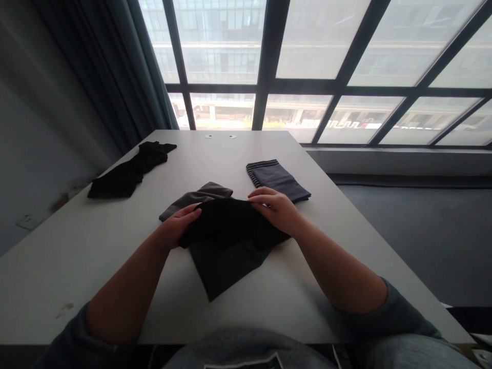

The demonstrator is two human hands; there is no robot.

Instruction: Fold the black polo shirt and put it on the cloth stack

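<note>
Between my two hands is a black cloth garment [230,225], its exact kind not clear. My left hand [177,225] grips its left edge, thumb on top and the other fingers partly hidden. At the upper right edge, my right hand [277,209] pinches the fabric between thumb and fingers. A dark grey part of cloth [230,269] hangs below toward me, ending in a pointed corner on the table. Behind the black part lies a grey piece of fabric [196,197]; whether it belongs to the same garment I cannot tell.
A folded purple-grey cloth with a striped band [279,179] lies beyond my right hand. Crumpled black clothing [130,171] rests along the far left edge of the white table [338,266]. Behind stand a window and a dark curtain [115,66].
</note>
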